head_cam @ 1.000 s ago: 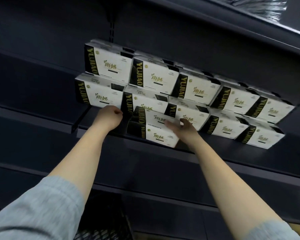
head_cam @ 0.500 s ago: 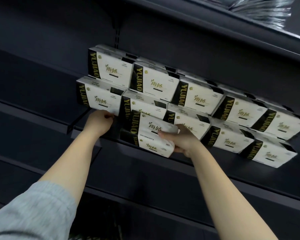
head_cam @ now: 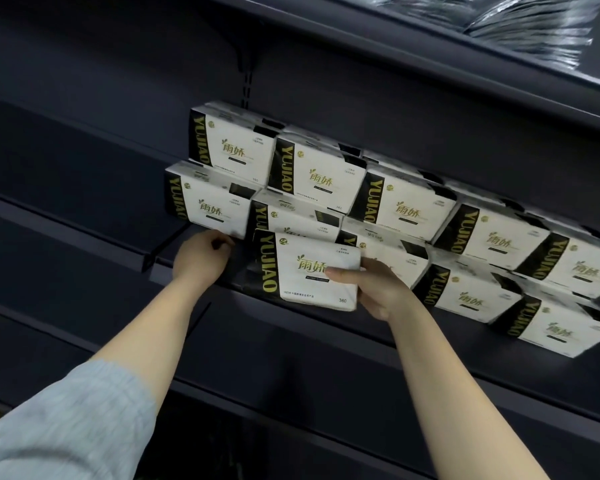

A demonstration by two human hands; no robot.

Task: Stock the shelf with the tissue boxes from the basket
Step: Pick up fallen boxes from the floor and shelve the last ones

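Observation:
Several white tissue packs with black "YUJIAO" bands (head_cam: 409,206) stand in two stacked rows on the dark shelf (head_cam: 326,327). My right hand (head_cam: 378,289) grips the right edge of one more tissue pack (head_cam: 309,271), thumb across its front. This pack is upright at the shelf's front edge, in front of the lower row. My left hand (head_cam: 201,258) has its fingers curled at the bottom corner of the lower-left pack (head_cam: 208,206), just left of the held pack. The basket is out of view.
The shelf stretch (head_cam: 66,216) left of the packs is bare. A shelf above (head_cam: 430,46) carries silvery wrapped goods (head_cam: 520,26). More dark shelves (head_cam: 326,410) run below my arms.
The held pack has turned upright so its front faces me, and my right hand has shifted to its right edge. My left hand stays at the lower-left pack's corner.

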